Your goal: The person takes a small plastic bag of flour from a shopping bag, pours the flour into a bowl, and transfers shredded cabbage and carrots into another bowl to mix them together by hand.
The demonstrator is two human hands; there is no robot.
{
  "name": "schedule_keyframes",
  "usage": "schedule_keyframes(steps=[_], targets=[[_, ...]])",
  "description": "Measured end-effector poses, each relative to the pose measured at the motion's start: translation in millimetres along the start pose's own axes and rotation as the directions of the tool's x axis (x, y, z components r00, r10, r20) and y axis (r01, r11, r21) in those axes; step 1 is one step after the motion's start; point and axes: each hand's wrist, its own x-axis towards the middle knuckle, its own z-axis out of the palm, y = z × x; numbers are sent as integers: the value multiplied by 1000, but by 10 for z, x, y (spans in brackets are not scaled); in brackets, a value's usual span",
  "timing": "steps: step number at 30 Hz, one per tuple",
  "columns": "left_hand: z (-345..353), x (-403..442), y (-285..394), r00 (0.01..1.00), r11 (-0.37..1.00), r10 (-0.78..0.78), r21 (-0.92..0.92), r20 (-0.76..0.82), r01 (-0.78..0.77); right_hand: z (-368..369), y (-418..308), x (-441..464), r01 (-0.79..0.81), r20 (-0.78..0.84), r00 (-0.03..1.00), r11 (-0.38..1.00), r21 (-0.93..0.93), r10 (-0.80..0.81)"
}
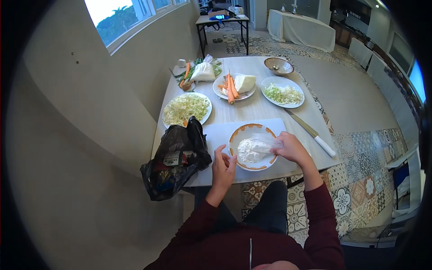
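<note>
A white plate with an orange-brown patterned rim (231, 143) sits on the white cutting board (216, 135), holding a heap of white powder (248, 152). My right hand (290, 147) is closed on a clear plastic bag (266, 143), whose lower part lies over the powder. My left hand (224, 168) is at the plate's left edge, fingers apart, with nothing in it. To its left, a black plastic bag (173, 157) with packages inside hangs partly over the table's front-left edge.
Shredded cabbage (186, 109) fills a plate at left. Behind are carrots (231, 87) with a cabbage piece (245, 83), a bagged white item (204, 72), a plate of shreds (283, 94) and a brown-rimmed bowl (279, 66). A knife (310, 131) lies at right.
</note>
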Motion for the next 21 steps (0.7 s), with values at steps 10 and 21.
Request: schedule_keyframes(steps=[10,21], targets=[[49,130,107,825,745,-315,-415,470,521,-194,-138,-6,-41,-28,999,996,80,43],[-2,203,254,856,794,-239,-415,459,444,-244,-110,-37,43,-69,997,997,70,-39]])
